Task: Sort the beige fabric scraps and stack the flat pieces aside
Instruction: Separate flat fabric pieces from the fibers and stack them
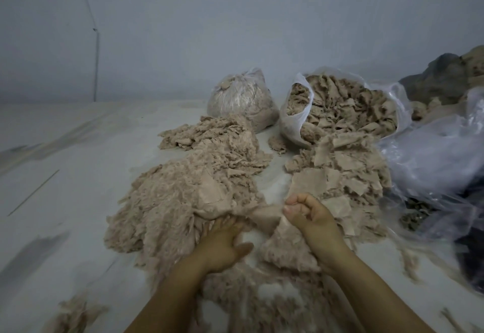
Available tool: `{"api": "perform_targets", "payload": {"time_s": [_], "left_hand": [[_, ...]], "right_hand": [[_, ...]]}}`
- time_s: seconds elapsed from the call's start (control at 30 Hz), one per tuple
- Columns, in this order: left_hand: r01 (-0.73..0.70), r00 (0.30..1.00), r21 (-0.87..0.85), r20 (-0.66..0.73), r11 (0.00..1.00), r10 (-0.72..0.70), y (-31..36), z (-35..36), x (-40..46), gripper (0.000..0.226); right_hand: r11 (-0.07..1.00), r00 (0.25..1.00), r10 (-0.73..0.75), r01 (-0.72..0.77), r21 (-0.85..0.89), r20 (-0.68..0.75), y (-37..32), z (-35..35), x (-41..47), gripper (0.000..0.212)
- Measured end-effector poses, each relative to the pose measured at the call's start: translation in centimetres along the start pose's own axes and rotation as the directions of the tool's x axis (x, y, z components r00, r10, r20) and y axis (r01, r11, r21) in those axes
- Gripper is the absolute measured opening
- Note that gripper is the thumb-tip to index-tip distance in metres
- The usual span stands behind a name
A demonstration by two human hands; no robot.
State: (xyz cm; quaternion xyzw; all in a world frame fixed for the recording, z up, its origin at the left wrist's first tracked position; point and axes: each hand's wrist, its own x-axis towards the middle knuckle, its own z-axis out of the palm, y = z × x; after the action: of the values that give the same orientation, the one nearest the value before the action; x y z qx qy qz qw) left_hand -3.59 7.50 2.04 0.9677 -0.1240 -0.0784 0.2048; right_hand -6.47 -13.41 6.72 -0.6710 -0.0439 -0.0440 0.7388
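A big heap of crumpled beige scraps lies on the pale floor ahead and to my left. Flatter beige pieces lie spread on the right. My left hand reaches into the near edge of the heap with its fingers straight and pushed among the scraps. My right hand is curled into a fist and grips a beige piece that hangs down below it. More loose scraps cover the floor between my forearms.
An open plastic bag full of beige scraps stands at the back right, with a tied bag to its left. Crumpled clear plastic and dark cloth lie at the right. A grey wall rises behind.
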Motion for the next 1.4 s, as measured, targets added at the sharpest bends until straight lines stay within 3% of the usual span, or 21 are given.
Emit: {"api": "perform_targets", "payload": {"time_s": [0.07,0.1,0.13,0.2,0.23,0.27,0.33,0.4,0.5,0.63,0.67,0.73,0.8,0.87,0.9,1.0,1.07,1.17,1.27,1.33,1.4], "left_hand": [[-0.056,0.913,-0.354,-0.397,0.934,-0.096,1.7,-1.0,-0.5,0.027],[-0.123,0.829,-0.438,-0.539,0.891,-0.151,2.3,-1.4,-0.7,0.02],[-0.187,0.794,-0.442,-0.594,0.877,-0.13,3.0,-2.1,-1.0,0.026],[-0.234,0.901,-0.454,-0.433,0.86,0.016,4.3,-2.8,-1.5,0.067],[-0.2,0.955,-0.483,-0.289,0.853,0.061,4.8,-3.0,-1.5,0.074],[-0.203,0.974,-0.537,-0.196,0.819,0.113,5.2,-3.3,-1.6,0.063],[-0.243,0.966,-0.643,-0.228,0.727,0.121,5.4,-3.5,-1.4,0.015],[-0.252,0.935,-0.693,-0.355,0.676,-0.016,4.8,-3.8,-1.2,0.031],[-0.219,0.927,-0.783,-0.354,0.583,-0.127,3.9,-4.9,-1.1,0.029],[-0.228,0.948,-0.752,-0.315,0.619,-0.035,4.4,-5.4,-1.5,0.036],[-0.241,0.951,-0.756,-0.309,0.609,-0.008,4.7,-5.4,-1.6,0.033],[-0.22,0.968,-0.789,-0.249,0.574,0.028,5.1,-5.3,-1.7,0.027],[-0.154,0.982,-0.771,-0.19,0.618,0.007,4.8,-5.2,-1.7,0.024],[-0.09,0.982,-0.718,-0.18,0.69,-0.06,4.3,-5.4,-1.9,0.017],[-0.074,0.976,-0.754,-0.188,0.653,-0.106,3.9,-5.5,-2.0,0.016],[-0.034,0.955,-0.943,-0.128,0.331,-0.269,2.9,-6.1,-1.9,0.018],[-0.006,0.95,-0.973,-0.077,0.229,-0.302,2.5,-6.4,-1.7,0.016],[-0.013,0.936,-0.957,-0.113,0.291,-0.332,2.7,-6.2,-1.4,0.016],[-0.062,0.963,-0.894,-0.17,0.444,-0.208,3.3,-6.0,-1.7,0.018],[-0.073,0.983,-0.877,-0.143,0.474,-0.113,3.7,-5.9,-1.8,0.019],[-0.082,0.994,-0.878,-0.109,0.472,-0.032,4.2,-5.6,-1.9,0.016]], "right_hand": [[1.0,0.998,-0.004,0.005,-0.015,0.064,-0.5,0.3,0.1,0.008],[1.0,0.994,-0.001,0.003,-0.017,0.107,-0.5,0.5,0.1,0.008],[1.0,0.987,0.007,-0.006,-0.003,0.158,-0.5,0.8,0.1,0.009],[0.998,0.967,0.029,-0.04,0.039,0.253,-0.5,1.4,0.0,0.015],[0.998,0.96,0.031,-0.045,0.044,0.28,-0.6,1.7,0.0,0.019],[0.999,0.958,0.033,-0.042,0.027,0.285,-0.6,1.8,0.1,0.022],[0.996,0.96,0.069,-0.048,-0.081,0.273,-0.4,1.7,0.0,0.03],[0.974,0.946,0.143,-0.082,-0.211,0.29,0.1,1.2,-0.4,0.04],[0.932,0.963,0.178,-0.099,-0.348,0.203,1.0,0.4,-0.8,0.035],[0.977,0.964,0.214,-0.207,-0.06,0.157,0.9,1.1,-0.7,0.028],[0.973,0.957,0.227,-0.23,-0.001,0.182,1.0,1.7,-0.6,0.045],[0.975,0.965,0.216,-0.207,-0.077,0.145,1.1,3.1,-0.7,0.067],[0.978,0.989,0.149,-0.147,-0.146,0.008,1.3,4.1,-0.7,0.048],[0.992,0.992,0.116,-0.119,-0.043,-0.05,1.4,4.0,-0.4,0.031],[0.991,0.989,0.134,-0.132,0.027,-0.055,1.5,3.7,-0.3,0.027],[0.98,0.982,0.18,-0.174,0.097,-0.06,1.7,2.6,-0.4,0.014],[0.981,0.982,0.187,-0.186,0.054,-0.033,2.0,2.0,-0.8,0.011],[0.975,0.976,0.217,-0.218,0.045,0.022,2.0,1.4,-1.2,0.007],[0.976,0.973,0.216,-0.218,0.021,0.077,1.2,1.9,-1.3,0.038],[0.974,0.971,0.215,-0.206,-0.089,0.105,0.9,2.8,-1.1,0.055],[0.978,0.973,0.186,-0.17,-0.122,0.137,0.6,3.9,-1.0,0.043]]}}
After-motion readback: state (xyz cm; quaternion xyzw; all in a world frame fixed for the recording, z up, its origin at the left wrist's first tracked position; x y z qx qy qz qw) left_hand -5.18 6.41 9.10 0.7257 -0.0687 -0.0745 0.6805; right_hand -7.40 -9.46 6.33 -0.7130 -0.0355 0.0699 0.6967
